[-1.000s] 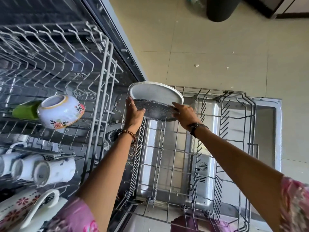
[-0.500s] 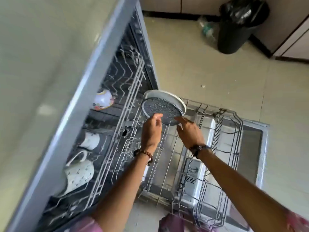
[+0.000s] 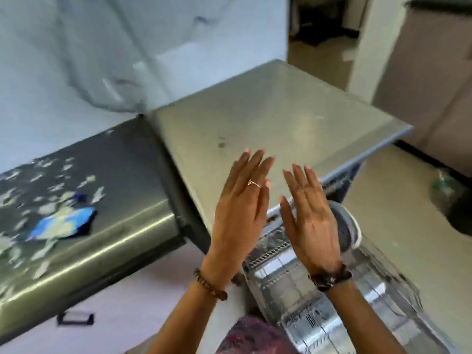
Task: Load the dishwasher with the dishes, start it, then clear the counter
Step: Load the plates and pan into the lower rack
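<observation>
now two flat hands, left hand (image 3: 240, 213) and right hand (image 3: 311, 221), above one pan (image 3: 348, 226).

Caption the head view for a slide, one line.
Both hands, left hand and right hand, raised open above the pulled-out lower rack holding the pan.

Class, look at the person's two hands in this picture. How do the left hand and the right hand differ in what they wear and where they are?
The left hand wears a ring; the right hand shows none. The left wrist carries a brown bead bracelet; the right wrist carries a dark band. The left hand is over the steel top; the right hand is over the dishwasher rack, partly hiding the pan. Both are open, fingers straight, holding nothing.
</observation>
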